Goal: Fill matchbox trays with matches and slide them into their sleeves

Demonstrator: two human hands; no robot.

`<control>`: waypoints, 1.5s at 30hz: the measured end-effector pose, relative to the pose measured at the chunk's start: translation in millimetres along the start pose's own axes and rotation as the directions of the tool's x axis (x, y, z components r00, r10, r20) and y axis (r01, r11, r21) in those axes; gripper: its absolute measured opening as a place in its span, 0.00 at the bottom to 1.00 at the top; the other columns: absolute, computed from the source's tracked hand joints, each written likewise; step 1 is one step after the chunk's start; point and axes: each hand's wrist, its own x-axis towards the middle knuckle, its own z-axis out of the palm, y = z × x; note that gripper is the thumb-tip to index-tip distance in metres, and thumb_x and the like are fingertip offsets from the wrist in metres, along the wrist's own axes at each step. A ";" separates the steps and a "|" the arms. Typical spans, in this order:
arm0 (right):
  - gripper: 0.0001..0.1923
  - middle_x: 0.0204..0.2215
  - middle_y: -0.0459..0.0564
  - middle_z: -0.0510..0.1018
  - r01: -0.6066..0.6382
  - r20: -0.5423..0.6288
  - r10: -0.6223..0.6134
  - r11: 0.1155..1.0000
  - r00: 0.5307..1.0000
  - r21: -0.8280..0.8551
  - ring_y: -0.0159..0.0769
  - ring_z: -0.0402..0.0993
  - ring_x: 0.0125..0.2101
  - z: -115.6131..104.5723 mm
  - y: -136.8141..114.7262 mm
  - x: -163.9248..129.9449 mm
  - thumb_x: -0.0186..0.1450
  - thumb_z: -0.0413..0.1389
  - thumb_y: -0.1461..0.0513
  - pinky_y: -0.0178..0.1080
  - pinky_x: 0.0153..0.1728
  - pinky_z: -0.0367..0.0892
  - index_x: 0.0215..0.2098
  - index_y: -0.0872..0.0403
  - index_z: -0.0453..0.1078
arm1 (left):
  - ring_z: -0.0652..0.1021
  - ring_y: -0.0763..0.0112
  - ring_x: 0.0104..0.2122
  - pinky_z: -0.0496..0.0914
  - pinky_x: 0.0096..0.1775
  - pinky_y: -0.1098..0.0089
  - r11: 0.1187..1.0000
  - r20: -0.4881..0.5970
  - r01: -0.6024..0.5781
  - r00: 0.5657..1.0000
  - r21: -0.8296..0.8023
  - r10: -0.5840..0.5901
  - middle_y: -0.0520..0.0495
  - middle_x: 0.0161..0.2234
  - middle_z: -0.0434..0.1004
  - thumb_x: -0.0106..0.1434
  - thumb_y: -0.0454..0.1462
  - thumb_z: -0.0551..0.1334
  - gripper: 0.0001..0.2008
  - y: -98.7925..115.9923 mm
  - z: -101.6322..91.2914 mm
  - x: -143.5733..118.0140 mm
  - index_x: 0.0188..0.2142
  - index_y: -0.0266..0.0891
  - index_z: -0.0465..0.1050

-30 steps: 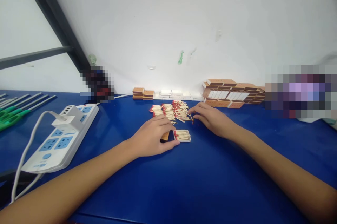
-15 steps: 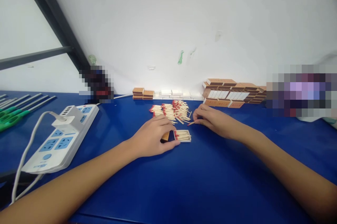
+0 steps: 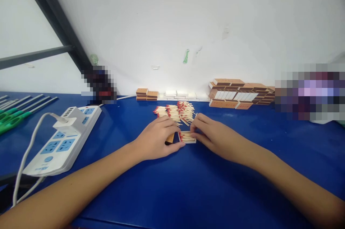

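The right hand is now pressing on the tray, having come back from the matches. The left hand is gripping its sleeve, mostly hidden. The tray's long axis is running left-right, mid-surface.

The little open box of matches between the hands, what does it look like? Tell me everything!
The little open box of matches is a shallow white tray, cardboard by the look of it, lying flat on the blue table. Pale matchsticks with red heads lie inside, side by side. It is pulled out of a brown sleeve on its left. The left hand holds that side, and the right hand touches the tray's right end. A loose match pile lies just behind.
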 end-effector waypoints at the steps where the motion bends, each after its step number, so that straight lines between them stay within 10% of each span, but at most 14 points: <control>1: 0.10 0.43 0.53 0.73 0.008 -0.007 -0.008 1.000 1.000 -0.012 0.36 0.73 0.33 0.8 -1.1 0.0 0.77 0.48 0.58 0.41 0.33 0.67 0.42 0.51 0.70 | 0.79 0.57 0.43 0.74 0.50 0.55 1.000 -0.001 0.001 1.000 -0.001 -0.001 0.43 0.41 0.83 0.69 0.47 0.66 0.15 0.1 0.0 0.0 0.46 0.39 0.79; 16: 0.09 0.35 0.48 0.76 -0.044 -0.018 0.046 0.997 0.999 0.067 0.36 0.72 0.33 4.2 -2.5 -1.1 0.76 0.52 0.58 0.40 0.34 0.65 0.39 0.51 0.69 | 0.79 0.57 0.44 0.74 0.51 0.56 1.000 0.022 -0.012 1.000 0.007 0.011 0.43 0.42 0.82 0.70 0.48 0.66 0.16 -0.1 -3.6 0.5 0.46 0.37 0.79; 26: 0.05 0.34 0.47 0.73 -0.061 -0.119 0.084 0.980 0.989 0.188 0.33 0.68 0.30 12.1 -5.7 2.7 0.72 0.58 0.59 0.38 0.32 0.63 0.37 0.51 0.73 | 0.80 0.54 0.44 0.72 0.54 0.52 0.989 0.179 0.011 0.983 0.149 -0.038 0.41 0.41 0.81 0.61 0.58 0.69 0.29 -10.8 -40.4 2.9 0.48 0.36 0.81; 45: 0.10 0.32 0.46 0.72 -0.117 -0.049 0.131 0.967 0.990 0.227 0.32 0.66 0.29 11.0 -4.5 4.0 0.72 0.59 0.57 0.37 0.31 0.61 0.33 0.52 0.73 | 0.77 0.63 0.36 0.67 0.37 0.63 0.983 0.309 0.158 0.934 0.094 -0.180 0.46 0.36 0.80 0.62 0.47 0.68 0.14 -8.4 -50.7 4.4 0.37 0.38 0.78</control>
